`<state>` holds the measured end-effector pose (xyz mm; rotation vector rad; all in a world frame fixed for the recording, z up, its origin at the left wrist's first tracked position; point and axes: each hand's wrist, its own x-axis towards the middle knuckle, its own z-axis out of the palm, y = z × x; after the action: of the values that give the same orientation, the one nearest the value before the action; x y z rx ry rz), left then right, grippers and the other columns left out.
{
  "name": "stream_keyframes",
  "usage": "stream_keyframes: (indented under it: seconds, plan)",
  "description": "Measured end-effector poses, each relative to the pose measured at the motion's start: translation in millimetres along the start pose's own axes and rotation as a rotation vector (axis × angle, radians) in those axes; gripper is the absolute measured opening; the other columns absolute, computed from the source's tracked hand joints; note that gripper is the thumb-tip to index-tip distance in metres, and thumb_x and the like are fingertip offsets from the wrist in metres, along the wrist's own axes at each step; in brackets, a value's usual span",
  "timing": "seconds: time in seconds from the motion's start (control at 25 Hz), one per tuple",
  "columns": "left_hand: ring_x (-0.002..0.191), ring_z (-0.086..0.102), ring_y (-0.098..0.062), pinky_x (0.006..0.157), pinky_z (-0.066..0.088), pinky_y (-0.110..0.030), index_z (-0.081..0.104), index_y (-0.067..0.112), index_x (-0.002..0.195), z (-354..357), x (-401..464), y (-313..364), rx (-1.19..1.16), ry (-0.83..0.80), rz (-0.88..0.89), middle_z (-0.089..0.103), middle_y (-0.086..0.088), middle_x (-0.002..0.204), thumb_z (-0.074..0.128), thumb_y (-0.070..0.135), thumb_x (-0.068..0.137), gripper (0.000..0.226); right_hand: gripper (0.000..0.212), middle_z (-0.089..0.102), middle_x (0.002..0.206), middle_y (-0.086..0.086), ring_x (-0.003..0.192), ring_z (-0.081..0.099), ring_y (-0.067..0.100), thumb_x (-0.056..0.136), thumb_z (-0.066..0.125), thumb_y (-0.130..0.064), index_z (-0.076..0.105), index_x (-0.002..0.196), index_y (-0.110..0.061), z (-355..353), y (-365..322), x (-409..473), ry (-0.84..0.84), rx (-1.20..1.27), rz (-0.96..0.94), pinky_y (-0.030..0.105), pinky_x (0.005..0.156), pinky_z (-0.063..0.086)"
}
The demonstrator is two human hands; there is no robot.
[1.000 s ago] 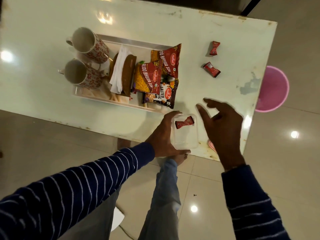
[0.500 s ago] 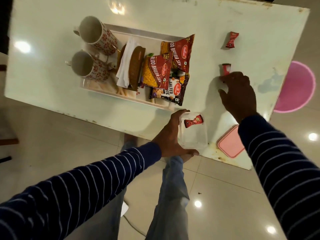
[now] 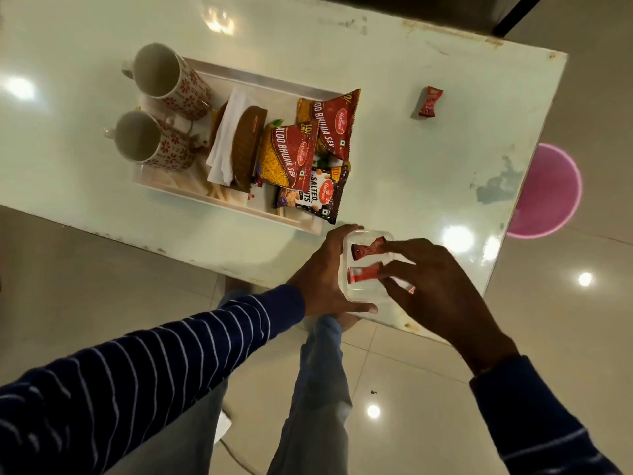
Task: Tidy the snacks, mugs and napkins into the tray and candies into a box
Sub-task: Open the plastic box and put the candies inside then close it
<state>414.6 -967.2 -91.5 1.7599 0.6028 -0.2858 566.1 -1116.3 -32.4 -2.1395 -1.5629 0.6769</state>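
Observation:
My left hand (image 3: 320, 269) grips the left side of a small clear box (image 3: 363, 293) at the table's near edge. One red candy (image 3: 368, 247) lies inside it. My right hand (image 3: 440, 289) hovers over the box, fingertips pinching the end of a second red candy (image 3: 363, 274) low inside it. A third red candy (image 3: 430, 101) lies alone on the table at the far right. The white tray (image 3: 219, 73) holds two flowered mugs (image 3: 164, 75) (image 3: 144, 140), white napkins (image 3: 224, 142) and several snack packets (image 3: 291, 159).
The pale table (image 3: 428, 173) ends just right of the box, with worn patches near that edge. A pink round bin (image 3: 551, 190) stands on the floor beyond it. My legs are under the near edge.
My right hand picked up the nearer loose candy from the table's right side and brought it back over the box. The left hand kept its hold on the box.

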Motion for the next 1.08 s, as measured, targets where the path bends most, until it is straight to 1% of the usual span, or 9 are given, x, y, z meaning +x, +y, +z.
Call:
stream_keyframes:
  seconds: [0.08,0.24,0.36,0.48,0.6,0.76,0.92,1.0,1.08]
  plan:
    - [0.132,0.046,-0.014,0.104,0.050,-0.033,0.018,0.025,0.147,0,2,0,-0.009,0.020,-0.003,0.039,0.001,0.149,0.097,0.036,0.054,0.122,0.013,0.069,0.124,0.005,0.108,0.064,0.025,0.087,0.070,-0.024,0.076,0.098,-0.019,-14,13,22,0.108,0.083,0.050,0.041,0.091,0.052]
    - [0.132,0.046,-0.014,0.105,0.049,-0.035,0.021,0.019,0.147,5,3,0,0.004,0.027,0.011,0.040,-0.001,0.147,0.097,0.035,0.054,0.121,0.024,0.064,0.126,0.013,0.116,0.060,0.030,0.091,0.068,-0.016,0.070,0.114,-0.010,-41,67,95,0.366,0.098,0.193,0.047,0.097,0.049]
    - [0.133,0.046,-0.015,0.106,0.049,-0.038,0.020,0.021,0.146,11,1,-1,-0.044,0.012,-0.012,0.040,-0.003,0.148,0.097,0.035,0.054,0.120,0.051,0.042,0.152,0.013,0.140,0.039,0.034,0.093,0.064,-0.022,0.052,0.142,-0.018,-46,107,143,0.146,-0.032,0.330,0.050,0.109,0.039]
    - [0.135,0.044,-0.014,0.108,0.047,-0.036,0.019,0.033,0.146,13,-2,-4,-0.104,-0.002,-0.036,0.039,-0.002,0.150,0.091,0.038,0.057,0.114,0.061,0.018,0.164,0.015,0.142,0.028,0.043,0.095,0.062,-0.034,0.037,0.151,-0.030,-36,127,161,-0.107,-0.185,0.480,0.056,0.105,0.038]
    - [0.135,0.043,-0.012,0.109,0.045,-0.032,0.019,0.036,0.145,11,-3,-12,-0.108,0.000,-0.035,0.039,0.000,0.149,0.092,0.036,0.059,0.113,0.048,0.044,0.144,0.019,0.129,0.042,0.041,0.096,0.060,-0.036,0.053,0.138,-0.013,-17,123,146,-0.012,-0.216,0.459,0.054,0.097,0.045]
    - [0.132,0.042,-0.005,0.104,0.038,-0.011,0.018,0.027,0.148,5,-2,-21,-0.049,-0.024,-0.012,0.039,0.001,0.149,0.094,0.036,0.060,0.117,0.020,0.065,0.106,0.019,0.100,0.062,0.037,0.094,0.065,-0.019,0.070,0.103,-0.002,2,104,96,0.172,-0.118,0.510,0.043,0.087,0.049]
    - [0.128,0.044,-0.005,0.095,0.040,-0.003,0.018,0.030,0.146,-4,1,-20,-0.025,-0.003,-0.001,0.040,0.003,0.148,0.095,0.038,0.058,0.118,0.007,0.073,0.091,0.012,0.079,0.066,0.023,0.088,0.072,-0.006,0.077,0.090,-0.003,-4,55,41,0.366,0.053,0.496,0.017,0.077,0.043]
    - [0.125,0.046,-0.002,0.095,0.042,-0.005,0.016,0.041,0.143,-9,3,-18,-0.026,0.003,0.010,0.039,0.010,0.144,0.095,0.038,0.058,0.115,0.007,0.074,0.090,0.008,0.078,0.065,0.018,0.082,0.077,-0.002,0.077,0.089,-0.005,-11,22,13,0.321,0.045,0.392,0.011,0.076,0.040]
    - [0.125,0.045,-0.002,0.097,0.043,-0.008,0.013,0.051,0.139,-15,3,-15,-0.021,-0.003,0.021,0.038,0.013,0.143,0.094,0.039,0.060,0.113,0.013,0.075,0.087,0.009,0.075,0.069,0.023,0.075,0.082,0.002,0.078,0.086,-0.004,-12,-8,-8,0.188,-0.010,0.233,0.020,0.074,0.046]
